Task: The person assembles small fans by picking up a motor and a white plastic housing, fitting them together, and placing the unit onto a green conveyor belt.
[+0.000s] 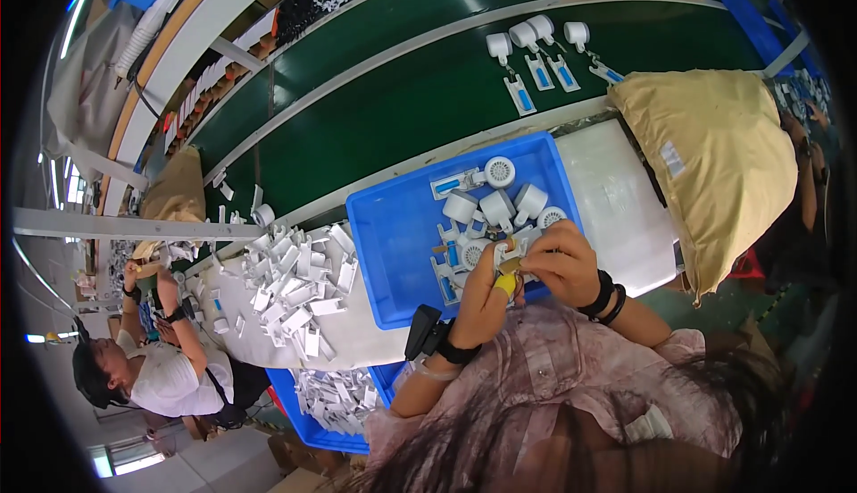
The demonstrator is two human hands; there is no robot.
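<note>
My left hand [482, 307] is closed over the near side of a blue tray [384, 265], with a small yellow piece [507, 284] at its thumb; whether this is a tool or a finger cover I cannot tell. Close beside it, my right hand [564, 265] pinches at a small part between the two hands, mostly hidden by fingers. Behind them in the tray lie several white round housings [500, 171] with slotted grilles. Flat white casings with blue cylinders [451, 185] are joined to or lie among them.
Loose white casings [299, 283] are heaped left of the tray, more filling a blue bin [335, 404] below. A green conveyor [384, 100] carries several housing assemblies [536, 46]. A tan sack [714, 154] stands right. Another person [178, 377] works at far left.
</note>
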